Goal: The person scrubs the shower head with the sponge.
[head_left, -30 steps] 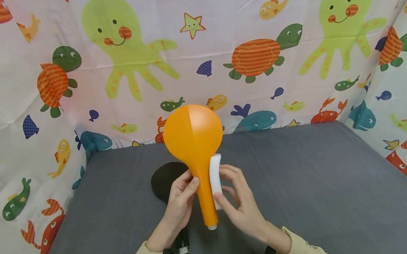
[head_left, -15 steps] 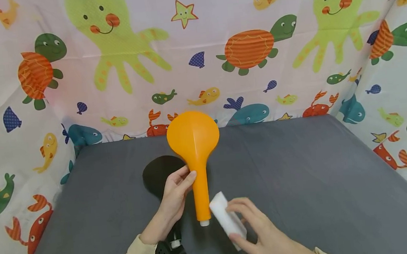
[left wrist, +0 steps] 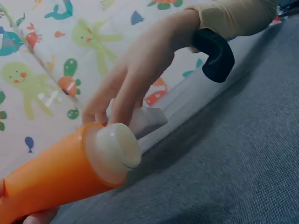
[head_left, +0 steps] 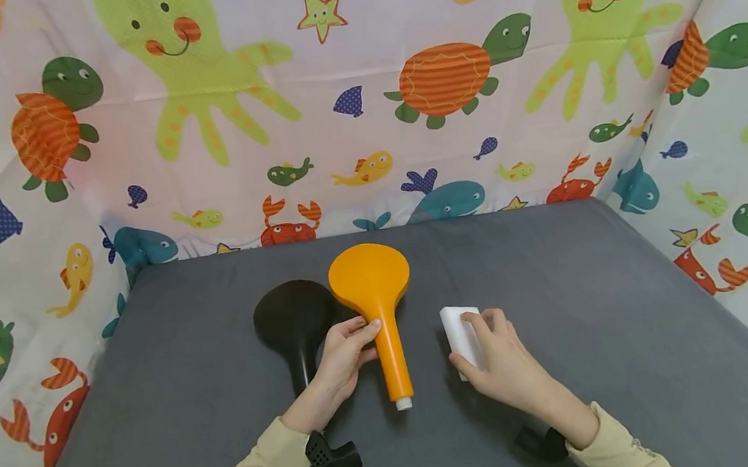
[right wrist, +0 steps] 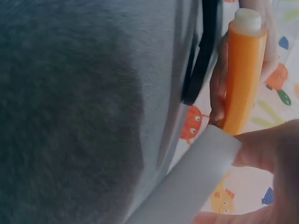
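In the head view, my left hand (head_left: 341,353) holds an orange shower head (head_left: 369,273) by the neck of its handle, thumb on top. The round head points away and the white connector end (head_left: 404,403) points back toward me. To the right, my right hand (head_left: 510,367) grips a white sponge block (head_left: 460,334) between thumb and fingers, close over the table and apart from the shower head. The right wrist view shows the sponge (right wrist: 187,179) up close, with the orange handle (right wrist: 244,74) beyond. In the left wrist view, the hollow white connector (left wrist: 124,149) overlaps the right hand's fingers.
A black shower head (head_left: 292,315) lies on the grey cloth-covered table (head_left: 592,318), its handle partly behind my left forearm. A white curtain (head_left: 343,56) printed with sea animals stands along the back and sides. A black device (head_left: 333,457) sits on my left wrist.
My right hand has drawn the sponge away from the orange handle, down, then out to the right. My left hand has lowered and tilted the shower head, its handle end swinging right.
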The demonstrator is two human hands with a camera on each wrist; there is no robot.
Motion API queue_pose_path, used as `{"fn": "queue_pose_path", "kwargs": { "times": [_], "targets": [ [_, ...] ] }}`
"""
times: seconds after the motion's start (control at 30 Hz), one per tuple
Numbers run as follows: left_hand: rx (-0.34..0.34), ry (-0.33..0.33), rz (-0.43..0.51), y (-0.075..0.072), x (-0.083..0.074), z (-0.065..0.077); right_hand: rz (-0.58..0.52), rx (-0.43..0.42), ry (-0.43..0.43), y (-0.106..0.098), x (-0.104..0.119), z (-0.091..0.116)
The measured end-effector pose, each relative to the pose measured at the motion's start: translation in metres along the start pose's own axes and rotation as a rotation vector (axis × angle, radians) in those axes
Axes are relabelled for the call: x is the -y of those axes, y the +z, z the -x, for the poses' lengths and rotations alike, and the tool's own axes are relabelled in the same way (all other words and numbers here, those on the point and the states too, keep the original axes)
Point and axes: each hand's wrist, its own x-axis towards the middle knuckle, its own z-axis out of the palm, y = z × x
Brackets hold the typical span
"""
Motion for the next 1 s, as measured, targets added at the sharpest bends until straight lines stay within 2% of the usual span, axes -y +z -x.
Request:
{"fn": "queue_pose_path", "kwargs": {
  "times": [0.17,0.4,0.67,1.0],
  "targets": [
    [0.037,-0.053,-0.014,0.003,0.008,-0.003,0.059,0.036,0.004,0.010,0.000,0.005],
    [0.046,-0.108,-0.046,0.007,0.019,-0.004,0.110,0.062,-0.007,0.018,0.003,0.007],
    [0.028,-0.122,-0.047,0.010,0.025,-0.007,0.171,0.078,-0.004,0.022,0.004,0.008],
    [0.050,-0.125,-0.094,0.010,0.028,-0.005,0.258,0.051,-0.061,0.023,0.004,0.008]
  ]
}}
